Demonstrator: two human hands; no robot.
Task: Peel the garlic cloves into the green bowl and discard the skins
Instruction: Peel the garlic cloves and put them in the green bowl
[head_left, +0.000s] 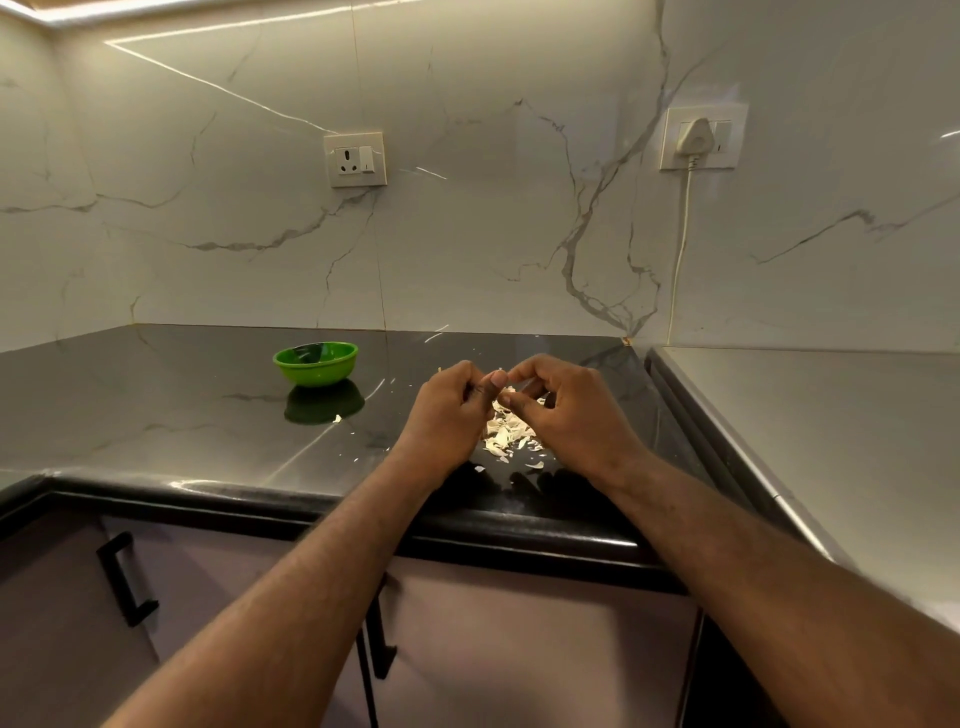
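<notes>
My left hand (452, 410) and my right hand (566, 410) meet above the black countertop (208, 415), fingertips together. My left fingers are curled round a small garlic clove (500, 372), mostly hidden, with a pale tip showing. My right thumb and forefinger pinch at the clove's skin. Below and between my hands lies a heap of pale garlic skins (506, 436). The green bowl (316, 362) stands on the counter to the left and farther back, apart from both hands. Its contents are not visible.
A few skin scraps (337, 418) lie near the bowl's reflection. The marble wall carries a socket (355, 159) and a plugged-in white cable (681, 244) on the right. A raised pale surface (831, 415) borders the counter's right side. Cabinet handles (124, 577) sit below the front edge.
</notes>
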